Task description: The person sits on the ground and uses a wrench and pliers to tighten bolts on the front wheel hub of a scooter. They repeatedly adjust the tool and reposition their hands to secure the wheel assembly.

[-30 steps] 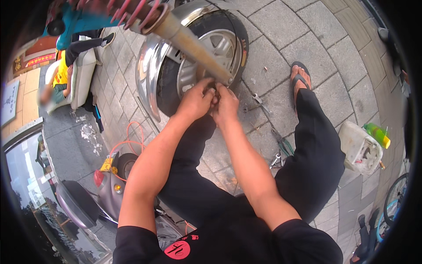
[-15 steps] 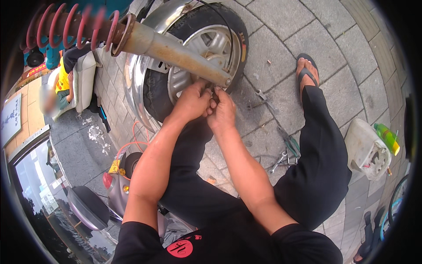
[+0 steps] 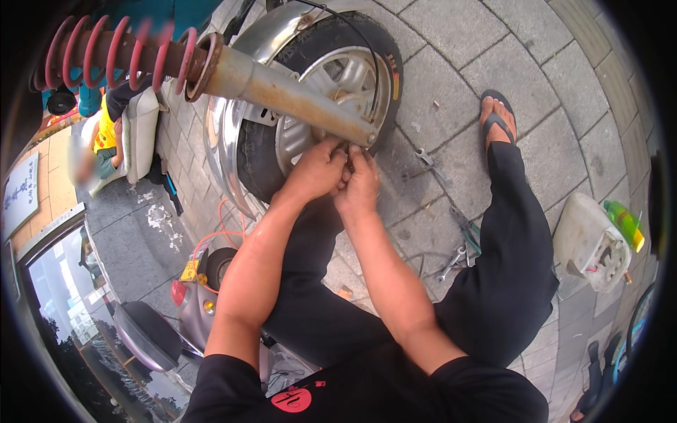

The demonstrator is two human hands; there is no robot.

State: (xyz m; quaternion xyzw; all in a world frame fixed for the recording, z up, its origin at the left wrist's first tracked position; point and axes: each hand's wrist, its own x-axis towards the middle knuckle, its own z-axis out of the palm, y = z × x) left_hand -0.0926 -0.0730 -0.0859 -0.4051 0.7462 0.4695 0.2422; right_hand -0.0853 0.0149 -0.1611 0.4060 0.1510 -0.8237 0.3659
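Both hands meet at the lower end of a rusty shock absorber (image 3: 296, 92) with a red coil spring (image 3: 120, 56). It lies across a wheel (image 3: 352, 77) with a black tyre and silver rim, under a chrome fender (image 3: 224, 141). My left hand (image 3: 317, 169) has its fingers closed near the wheel's hub, just below the absorber's end. My right hand (image 3: 358, 180) pinches beside it, thumb and fingertips drawn together close to the absorber's eye. Whatever sits between the fingers is too hidden to name.
On the paving right of the wheel lie a wrench (image 3: 427, 158), green-handled pliers (image 3: 467, 229) and another wrench (image 3: 453, 262). A whitish plastic container (image 3: 589, 240) and a green bottle (image 3: 624, 224) stand at right. A scooter (image 3: 190, 310) is at lower left; a person (image 3: 106, 144) sits farther off.
The view has shifted slightly, so the whole scene sits a little lower and to the right. Both hands stay by the absorber's lower end, with fingers slightly rearranged.
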